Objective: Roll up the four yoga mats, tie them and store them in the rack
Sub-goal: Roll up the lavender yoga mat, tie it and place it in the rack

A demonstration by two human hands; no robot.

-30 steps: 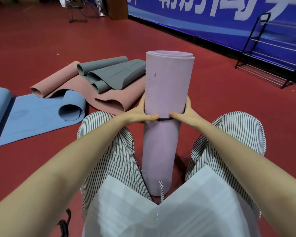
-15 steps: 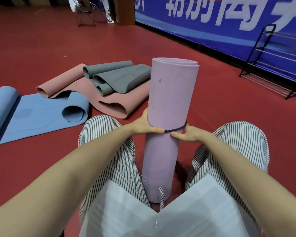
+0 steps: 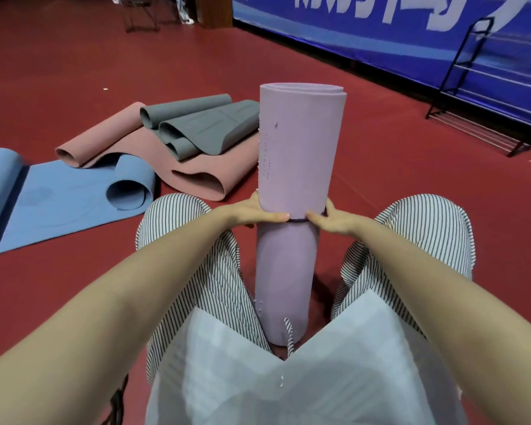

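Observation:
A rolled lilac yoga mat [image 3: 298, 148] stands upright between my knees. A thin dark band [image 3: 298, 220] circles its middle. My left hand [image 3: 258, 213] and my right hand [image 3: 331, 220] clasp the roll from either side at the band, thumbs in front. To the left on the floor lie a blue mat [image 3: 59, 200], partly unrolled with curled ends, a loose pink mat [image 3: 196, 176] and a grey mat [image 3: 206, 127] folded on top of the pink one. A black wire rack [image 3: 478, 96] stands at the far right by the wall.
Red floor [image 3: 396, 185] lies between me and the rack. A blue banner [image 3: 380, 29] runs along the back wall. A dark strap [image 3: 117, 403] lies on the floor by my left leg. Chair legs [image 3: 141, 16] stand at the far back.
My right hand has come back up to the band and closed around the roll's side. The view has shifted slightly; the lilac roll stays upright.

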